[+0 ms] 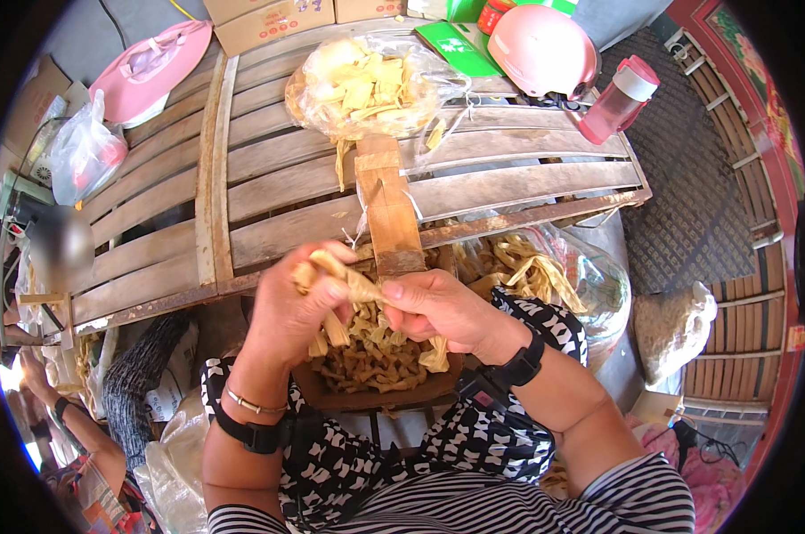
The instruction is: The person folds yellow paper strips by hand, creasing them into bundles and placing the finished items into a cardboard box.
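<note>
Dried yellowish leaf strips, perhaps corn husk, form a twisted piece (pixel 350 284) between my two hands. My left hand (pixel 302 300) is closed round its folded end, and strips hang below the palm. The thumb and fingers of my right hand (pixel 436 310) pinch its narrow tip. Beneath them, a brown tray (pixel 376 398) on my lap side holds many small knotted pieces of the same material (pixel 369 367). A wooden board (pixel 392 220) with a nail-like pin juts over the bench edge towards me. Behind it, a clear plastic bag (pixel 302 107) holds more strips.
The slatted bench (pixel 523 147) carries a pink helmet (pixel 539 50), a pink bottle (pixel 619 100), a pink hat (pixel 152 67) and a plastic bag (pixel 88 153). A large bag of husks (pixel 596 280) stands at the right. Another person's arm (pixel 88 427) shows at the lower left.
</note>
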### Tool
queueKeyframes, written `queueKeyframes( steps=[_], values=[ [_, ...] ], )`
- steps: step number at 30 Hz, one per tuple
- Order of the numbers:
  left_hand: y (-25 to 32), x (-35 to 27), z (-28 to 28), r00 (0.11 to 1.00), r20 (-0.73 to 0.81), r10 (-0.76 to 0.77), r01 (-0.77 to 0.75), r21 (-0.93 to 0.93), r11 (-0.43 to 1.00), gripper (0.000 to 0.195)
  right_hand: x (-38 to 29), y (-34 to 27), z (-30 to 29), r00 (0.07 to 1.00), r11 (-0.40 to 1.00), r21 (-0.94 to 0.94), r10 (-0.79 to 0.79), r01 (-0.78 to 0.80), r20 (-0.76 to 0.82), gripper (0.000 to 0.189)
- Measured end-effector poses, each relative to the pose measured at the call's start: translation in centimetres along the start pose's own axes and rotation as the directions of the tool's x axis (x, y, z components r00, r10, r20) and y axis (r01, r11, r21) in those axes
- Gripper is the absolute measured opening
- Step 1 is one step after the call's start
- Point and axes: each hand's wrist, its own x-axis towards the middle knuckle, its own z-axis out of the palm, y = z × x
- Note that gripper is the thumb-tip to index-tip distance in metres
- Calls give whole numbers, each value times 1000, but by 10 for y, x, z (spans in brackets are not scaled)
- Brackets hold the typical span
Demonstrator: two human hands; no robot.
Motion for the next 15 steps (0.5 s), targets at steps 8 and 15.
queueKeyframes(
  steps=[8, 15],
  values=[
    [-12, -4, 16, 993, -58, -103, 90, -192, 977, 12, -9, -12, -14, 978, 946, -322, -108, 45, -181, 27],
    [-30, 37, 27, 983, -175, -60, 49, -67, 997, 15, 28, -2, -51, 661, 619, -716, -689, 324, -296, 16]
  ],
)
